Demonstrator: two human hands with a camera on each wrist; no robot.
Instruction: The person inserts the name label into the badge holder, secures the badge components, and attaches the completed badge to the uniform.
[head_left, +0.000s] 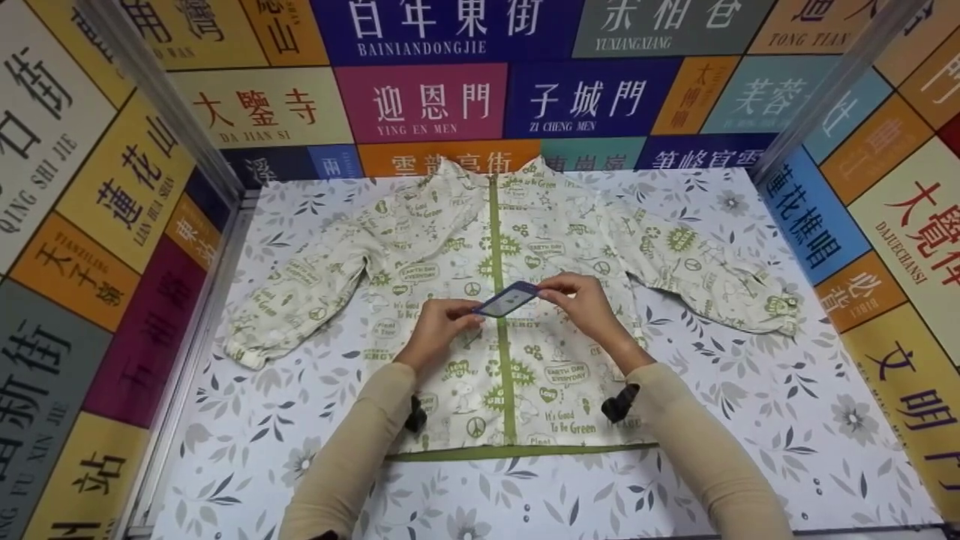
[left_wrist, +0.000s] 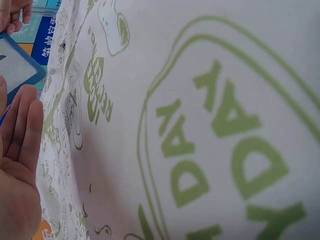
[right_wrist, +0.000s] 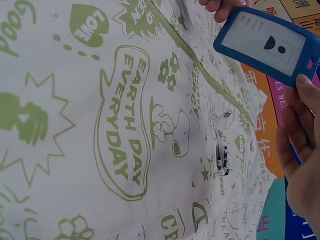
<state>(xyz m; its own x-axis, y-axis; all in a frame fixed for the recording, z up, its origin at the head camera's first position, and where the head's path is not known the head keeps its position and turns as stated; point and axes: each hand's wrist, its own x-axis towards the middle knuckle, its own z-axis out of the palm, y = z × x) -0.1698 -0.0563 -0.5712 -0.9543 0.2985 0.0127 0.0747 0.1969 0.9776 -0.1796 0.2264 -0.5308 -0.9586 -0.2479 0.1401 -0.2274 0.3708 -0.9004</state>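
Both hands hold a blue-framed card holder [head_left: 508,300] over the middle of a spread jacket [head_left: 566,352]. My left hand [head_left: 437,330] pinches its left end, while the thumb and fingers of my right hand [head_left: 589,307] grip the opposite end. In the right wrist view the card holder [right_wrist: 265,44] shows a pale face with small print, a dark round mark and a slot at one end. The jacket is white with green lettering and cartoon prints, and a green strip [head_left: 496,247] runs down its front. Its sleeves lie out to both sides.
Beneath the jacket is a table [head_left: 757,420] covered in a white, leaf-and-flower pattern. Colourful panels [head_left: 427,101] with large characters stand behind it and on both sides. Dark wrist devices [head_left: 621,403] sit by the cuffs. A small shiny metal piece [right_wrist: 222,159] shows near the jacket.
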